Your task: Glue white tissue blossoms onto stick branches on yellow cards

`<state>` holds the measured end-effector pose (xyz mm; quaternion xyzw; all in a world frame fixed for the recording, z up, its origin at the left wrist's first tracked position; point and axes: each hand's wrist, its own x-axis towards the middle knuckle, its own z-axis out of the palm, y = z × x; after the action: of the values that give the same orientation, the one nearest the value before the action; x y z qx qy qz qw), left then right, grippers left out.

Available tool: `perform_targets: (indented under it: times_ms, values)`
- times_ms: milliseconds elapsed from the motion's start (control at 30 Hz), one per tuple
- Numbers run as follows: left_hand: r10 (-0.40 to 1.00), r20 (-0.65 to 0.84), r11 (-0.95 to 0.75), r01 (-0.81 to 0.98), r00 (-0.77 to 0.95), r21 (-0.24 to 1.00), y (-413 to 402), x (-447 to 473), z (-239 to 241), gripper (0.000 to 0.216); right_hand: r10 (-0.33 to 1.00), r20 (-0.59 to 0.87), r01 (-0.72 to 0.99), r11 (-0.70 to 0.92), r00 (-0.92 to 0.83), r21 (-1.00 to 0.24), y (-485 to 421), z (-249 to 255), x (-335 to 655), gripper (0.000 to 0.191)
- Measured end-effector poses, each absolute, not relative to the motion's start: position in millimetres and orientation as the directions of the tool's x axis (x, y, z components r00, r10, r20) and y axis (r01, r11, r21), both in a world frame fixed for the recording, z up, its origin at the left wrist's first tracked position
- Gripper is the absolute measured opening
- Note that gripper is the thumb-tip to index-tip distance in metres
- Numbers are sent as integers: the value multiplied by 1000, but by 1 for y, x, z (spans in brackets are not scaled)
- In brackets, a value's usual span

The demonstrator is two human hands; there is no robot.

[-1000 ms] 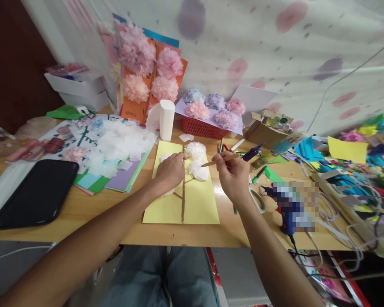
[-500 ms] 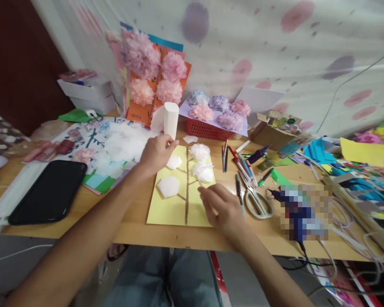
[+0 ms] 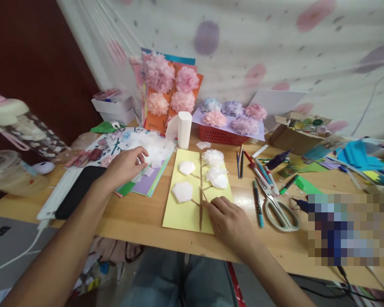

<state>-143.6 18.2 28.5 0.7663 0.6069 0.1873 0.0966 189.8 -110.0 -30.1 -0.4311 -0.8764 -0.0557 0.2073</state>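
Observation:
A yellow sheet (image 3: 185,213) lies on the wooden table (image 3: 141,221), with a brown stem drawn down its middle. Two flat white tissue hexagons (image 3: 182,192) sit left of the stem and two fluffy white tissue flowers (image 3: 217,175) right of it. My right hand (image 3: 232,221) rests on the sheet's lower right corner, fingers curled round a thin brown pencil whose tip points at the stem. Off to the left, my left hand (image 3: 124,166) pinches at the edge of a pile of white tissue pieces (image 3: 153,145) lying on coloured paper.
A white roll (image 3: 184,129) stands behind the sheet, beside a red basket (image 3: 220,135) topped with pastel flowers. Markers (image 3: 258,200) and scissors (image 3: 280,213) lie to the right, then a blurred-out patch. A black case (image 3: 78,189) lies at the left edge.
My left hand left the sheet and moved left to the tissue pile. My right hand came down from above the flowers onto the sheet's lower corner. The view swung left.

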Motion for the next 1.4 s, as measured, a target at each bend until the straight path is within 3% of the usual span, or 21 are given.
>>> perform_targets:
  times_ms: [233,400,567,700,767,833,900,1000,1100,1233,1400]
  values:
    - [964,107,-262,941,244,213,-2,-139,10,41,752,404,778,613,-521,-138,-110,-30,190,35]
    - [967,155,-234,941,200,245,-5,-139,5,37,740,433,787,608,-515,-103,-110,-27,188,31]
    - [928,371,-242,820,39,519,-17,-122,33,28,735,496,792,594,-462,-143,-112,-28,188,32]
    - [974,192,-226,390,125,893,-23,-70,53,30,715,619,764,584,-325,-274,-112,-27,189,32]
    - [959,64,-112,163,277,980,-21,-39,54,32,735,658,717,547,-163,-433,-107,-20,190,27]
    - [914,-19,1,44,405,999,-16,-15,53,33,801,598,611,460,27,-645,-97,-8,189,22]
    - [876,-65,75,-2,478,997,-9,1,50,33,888,436,450,333,147,-829,-83,7,188,26]
    - [860,-95,112,-2,502,994,1,9,46,34,974,206,207,182,100,-961,-57,25,186,41]
    - [859,-103,120,-2,502,993,7,9,40,40,992,98,96,90,83,-991,-36,30,181,38]
    - [855,-115,155,-36,505,987,9,6,32,50,987,85,12,84,135,-996,-26,21,176,29]
    - [869,-61,72,-4,491,997,12,1,23,36,991,28,-143,47,131,-989,-28,14,170,30]
